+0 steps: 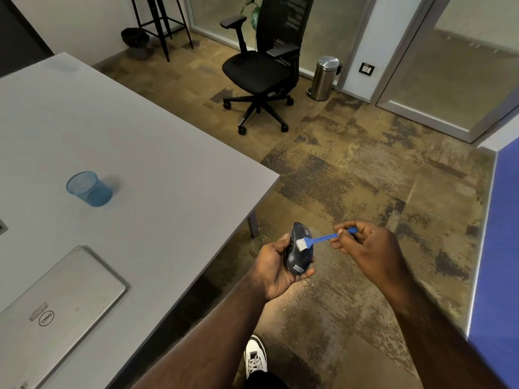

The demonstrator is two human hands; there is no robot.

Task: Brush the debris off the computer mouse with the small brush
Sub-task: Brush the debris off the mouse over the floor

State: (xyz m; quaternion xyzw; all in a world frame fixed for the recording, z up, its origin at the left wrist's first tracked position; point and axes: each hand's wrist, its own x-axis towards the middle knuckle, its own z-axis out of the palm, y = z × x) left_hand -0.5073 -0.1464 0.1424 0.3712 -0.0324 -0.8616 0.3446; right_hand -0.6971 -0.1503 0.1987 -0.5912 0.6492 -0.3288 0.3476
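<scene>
Closest to me, at the bottom edge, I see a white sneaker (255, 356) with grey laces on the mottled brown carpet (351, 186). Just above it my two bare forearms reach forward over the floor, off the corner of the grey table (140, 141).

My left hand (276, 269) cradles the dark computer mouse (298, 255), fingers wrapped around its far side and thumb along the near end, so the grip is closed on the mouse. The mouse is held in the air, tilted, with a small blue label near its lower end; I read it as "Lenovo", though the letters are tiny. My right hand (365, 245) pinches the small brush (323, 237) by its blue handle between thumb and fingertips. The white bristles touch the upper middle of the mouse, beside a pale dusty patch.

On the table to my left lies a closed silver laptop (60, 313) with the "DELL" logo ring and a small sticker that I cannot read. Farther along the table stands a blue mesh cup (89, 188).

Beyond the table a black office chair (262, 68) stands on the carpet, with a steel pedal bin (325, 77) beside the wall and a wall socket (367, 69) just right of it. A black stool frame (160, 21) and a dark bin (136, 42) stand at the far left.
</scene>
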